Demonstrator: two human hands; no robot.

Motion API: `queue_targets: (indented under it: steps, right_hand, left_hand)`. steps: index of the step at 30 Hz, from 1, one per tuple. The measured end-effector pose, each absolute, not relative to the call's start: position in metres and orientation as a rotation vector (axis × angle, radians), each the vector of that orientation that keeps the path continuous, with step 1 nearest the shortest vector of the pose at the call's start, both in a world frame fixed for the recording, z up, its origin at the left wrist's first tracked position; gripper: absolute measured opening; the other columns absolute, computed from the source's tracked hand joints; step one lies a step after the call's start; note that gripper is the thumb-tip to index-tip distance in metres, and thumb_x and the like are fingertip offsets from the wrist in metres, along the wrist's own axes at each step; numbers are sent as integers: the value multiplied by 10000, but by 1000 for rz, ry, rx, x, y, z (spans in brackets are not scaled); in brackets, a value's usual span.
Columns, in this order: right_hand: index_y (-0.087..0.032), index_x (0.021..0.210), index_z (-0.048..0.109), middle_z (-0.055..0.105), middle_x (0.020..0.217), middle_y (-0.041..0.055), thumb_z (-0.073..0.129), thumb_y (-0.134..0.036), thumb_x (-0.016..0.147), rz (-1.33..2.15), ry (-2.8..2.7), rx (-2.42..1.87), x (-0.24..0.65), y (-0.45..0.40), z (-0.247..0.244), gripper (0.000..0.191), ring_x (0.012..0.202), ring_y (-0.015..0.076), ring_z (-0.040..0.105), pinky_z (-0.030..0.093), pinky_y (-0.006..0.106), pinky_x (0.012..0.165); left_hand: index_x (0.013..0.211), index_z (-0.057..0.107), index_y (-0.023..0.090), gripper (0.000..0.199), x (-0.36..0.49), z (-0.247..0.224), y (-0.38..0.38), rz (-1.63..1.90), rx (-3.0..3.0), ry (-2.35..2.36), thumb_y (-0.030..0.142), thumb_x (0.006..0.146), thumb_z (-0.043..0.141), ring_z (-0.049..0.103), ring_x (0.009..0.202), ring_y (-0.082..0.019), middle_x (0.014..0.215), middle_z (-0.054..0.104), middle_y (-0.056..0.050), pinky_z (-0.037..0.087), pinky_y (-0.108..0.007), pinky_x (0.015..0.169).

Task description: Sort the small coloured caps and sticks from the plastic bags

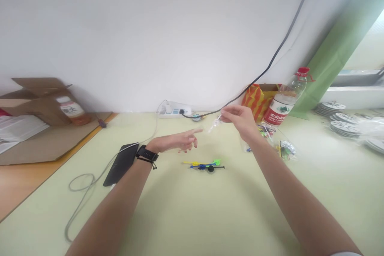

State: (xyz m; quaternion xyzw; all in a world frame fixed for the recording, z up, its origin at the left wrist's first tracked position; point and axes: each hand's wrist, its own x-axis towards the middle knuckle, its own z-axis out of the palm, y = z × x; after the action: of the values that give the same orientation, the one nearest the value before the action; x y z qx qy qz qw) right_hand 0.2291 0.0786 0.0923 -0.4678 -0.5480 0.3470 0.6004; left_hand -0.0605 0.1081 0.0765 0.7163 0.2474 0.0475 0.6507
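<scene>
My right hand is raised over the table, thumb and fingertips pinching a small clear plastic bag that hangs to the left. My left hand hovers just left of the bag, apart from it. Its index finger points toward the bag, the other fingers are loosely bent and apart, and nothing is seen in them. Below both hands, a little cluster of plastic arrow-shaped pieces in yellow, blue, green and black lies on the pale green table.
Behind stands a white power strip with cables. A black phone lies under the left wrist. To the right are filled small bags, a large water bottle and stacked discs. Cardboard and a drink bottle occupy the left.
</scene>
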Motion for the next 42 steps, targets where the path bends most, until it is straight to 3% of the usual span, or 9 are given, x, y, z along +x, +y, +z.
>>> queue_targets:
  steps: [7,16,23,28,33,36,39,42]
  right_hand:
    - [-166,915,753,762,853,80,833,-477,696,639,-1111,-1161,236,83,90,389,698,187,702,592,319,675]
    - [-154,832,777,753,728,64,864,-450,662,886,-1470,-1175,226,76,90,352,519,113,560,476,260,506]
    - [-161,793,751,766,772,77,841,-481,673,842,-1479,-1183,209,69,91,353,485,108,523,421,251,438]
    - [-165,778,741,772,807,91,814,-448,704,761,-1588,-1154,197,71,84,302,637,167,636,427,249,511]
    - [-167,733,753,729,738,49,793,-436,736,655,-1699,-1269,194,68,84,272,568,126,532,366,253,520]
    - [-174,752,778,719,857,62,796,-488,743,614,-1803,-1287,193,68,84,314,641,136,537,390,260,562]
    - [-189,785,798,703,970,76,646,-551,888,610,-1881,-1264,195,68,85,406,759,160,571,435,269,644]
    - [-193,843,793,694,919,65,466,-591,988,657,-1888,-1248,200,65,91,535,734,155,562,430,266,628]
  left_hand:
    - [1611,267,378,719,-58,73,109,140,1710,545,544,982,572,493,918,-181,1158,537,-71,407,-319,817]
    - [1609,272,366,710,-56,78,106,145,1706,554,560,984,548,505,909,-181,1160,529,-72,395,-301,766]
    - [1583,320,329,691,-49,80,102,162,1645,517,553,975,558,497,901,-186,1155,523,-80,406,-309,795]
    - [1598,275,334,701,-48,78,103,179,1638,505,516,982,556,498,878,-174,1115,519,-67,403,-289,765]
    - [1601,279,336,697,-48,79,103,153,1646,503,485,979,556,499,886,-172,1120,520,-64,392,-279,749]
    - [1578,338,347,668,-47,80,101,148,1644,521,462,966,578,477,865,-166,1082,513,-53,383,-284,749]
    - [1577,338,360,657,-48,79,102,160,1621,541,451,970,573,464,838,-156,1092,511,-51,376,-283,737]
    - [1589,312,346,664,-52,77,105,172,1574,543,453,981,558,482,843,-158,1117,519,-61,379,-282,732]
